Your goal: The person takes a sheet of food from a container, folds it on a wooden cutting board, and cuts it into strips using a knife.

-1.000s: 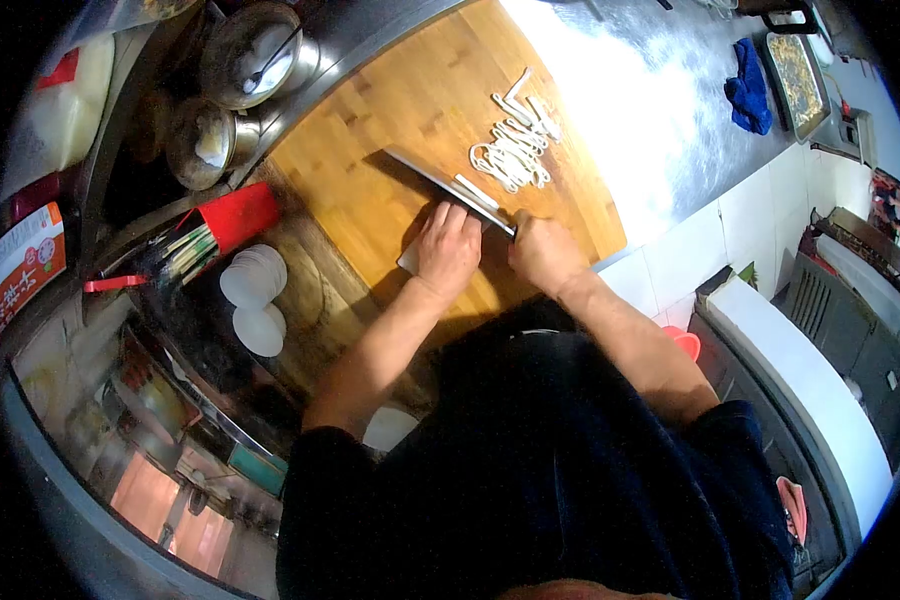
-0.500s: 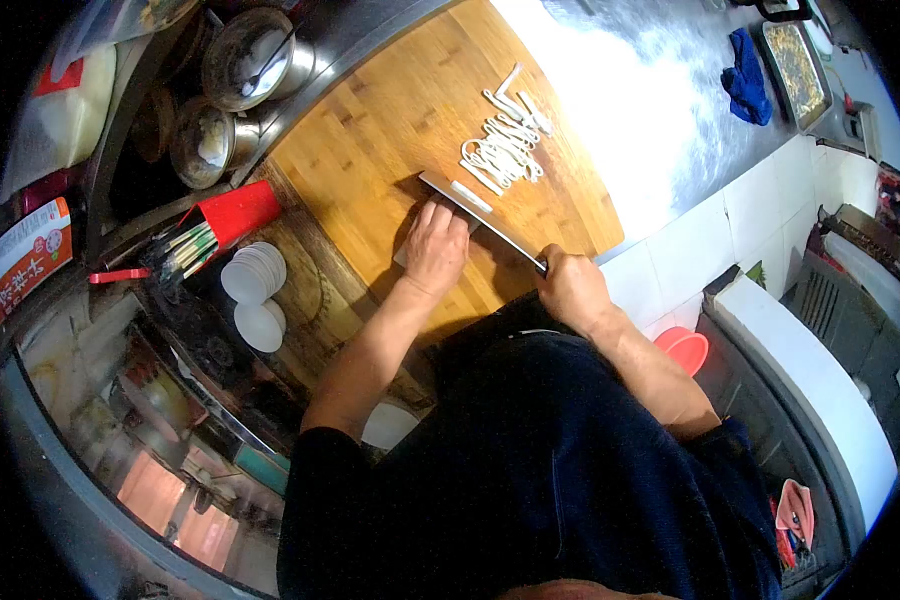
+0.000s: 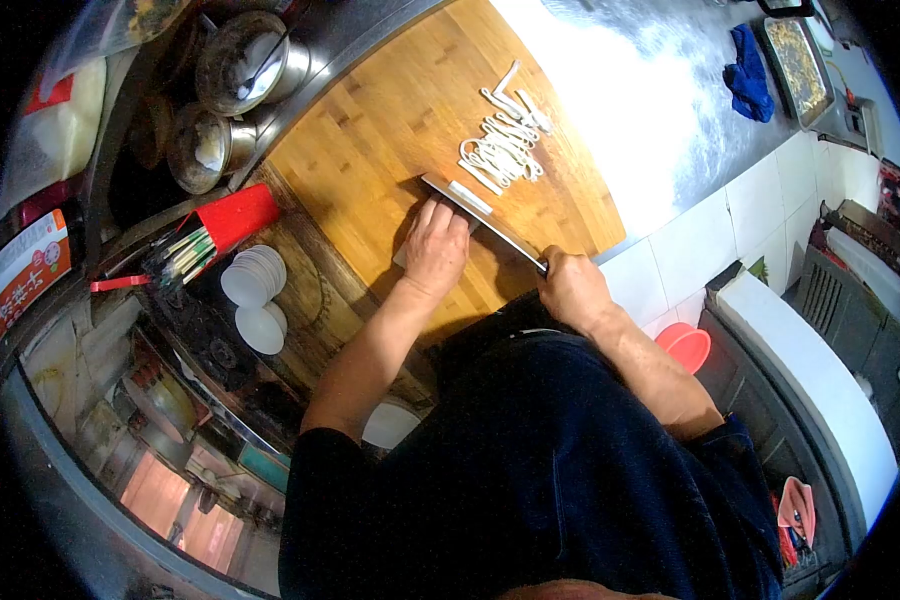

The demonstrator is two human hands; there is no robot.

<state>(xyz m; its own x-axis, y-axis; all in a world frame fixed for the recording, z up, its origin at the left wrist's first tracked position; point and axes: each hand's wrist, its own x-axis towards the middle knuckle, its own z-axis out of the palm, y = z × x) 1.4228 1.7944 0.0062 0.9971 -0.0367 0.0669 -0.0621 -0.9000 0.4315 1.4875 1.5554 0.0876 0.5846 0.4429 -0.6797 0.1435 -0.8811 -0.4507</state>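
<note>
My right hand [image 3: 573, 287] is wrapped round the handle of a long-bladed knife [image 3: 500, 232], whose blade lies across the wooden cutting board [image 3: 360, 120]. Just beside the blade, my left hand [image 3: 437, 245] presses its bent fingers on a pale flat piece, mostly hidden under the hand. A few cut white strips [image 3: 469, 197] lie against the far side of the blade. Farther up the board sits a loose heap of thin white strips [image 3: 505, 145].
Two metal pots [image 3: 206, 150] stand at the upper left. Nearer are a red container [image 3: 232, 217] of sticks and stacked white discs [image 3: 254, 277]. A blue cloth [image 3: 747, 75] and a metal tray [image 3: 798, 70] lie at the upper right, a pink bowl [image 3: 683, 347] at the right.
Compared with a second ago, the knife and my right hand have shifted right and slightly nearer. My left hand has moved a little left. Over the last half second they have hardly moved.
</note>
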